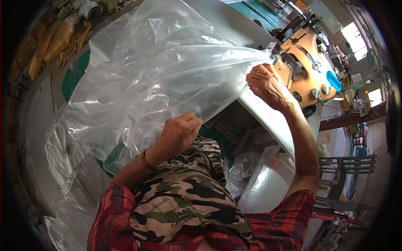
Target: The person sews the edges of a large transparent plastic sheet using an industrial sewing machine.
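Fingers [255, 74] of the right hand [270, 87] are bent closely together on the edge of the clear plastic sheet [167, 71], just beside the orange sewing machine [309, 85], and from my remote place I judge that they pinch it, although the tips are partly hidden from me. On the left hand [180, 130], I see the fingers curled tight on the same edge, nearer to the camouflage apron [176, 192], so this edge runs almost straight between the two hands. The sheet lies partly over the pale tabletop [270, 121] and spreads widely to the left in loose folds; at its right end it narrows to a gathered part, which reaches the machine. About the progress, I must be careful. What seems done is the placing: the sheet is at the machine, and its edge is drawn out between both hands. What seems to be left is the larger part, because I would guess that the length of edge between the hands has not yet passed through. I cannot make out any seam on the plastic, and whether the gathered part is already caught in the machine is too small for me to tell.
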